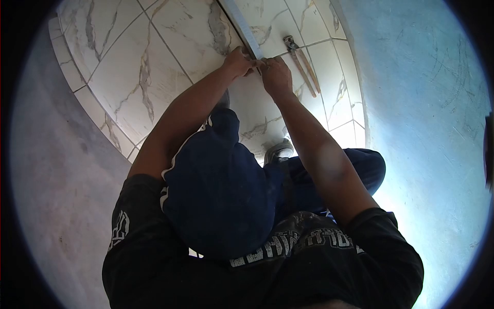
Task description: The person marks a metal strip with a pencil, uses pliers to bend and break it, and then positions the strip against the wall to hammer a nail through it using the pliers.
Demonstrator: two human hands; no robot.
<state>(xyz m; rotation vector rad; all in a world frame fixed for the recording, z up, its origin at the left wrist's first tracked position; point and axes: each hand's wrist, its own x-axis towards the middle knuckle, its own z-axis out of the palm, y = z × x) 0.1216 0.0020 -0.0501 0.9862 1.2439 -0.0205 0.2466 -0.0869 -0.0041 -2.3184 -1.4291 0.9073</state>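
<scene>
A long, straight metal bar runs from the top edge of the head view down to my two hands. At its near end, my left hand is closed, its fingers pinched against the bar's left side. My right hand is curled closed at the same end, from the right. The fingertips of both hands nearly meet there, and anything small between them is hidden. Right of my right hand, a pair of pincers lies on the tiles, jaws pointing away from me and handles toward me.
Marble-patterned tiles with dark joints cover the floor. A bluish wall rises on the right and a greyish wall on the left. My bent knee and shoe are close below my hands.
</scene>
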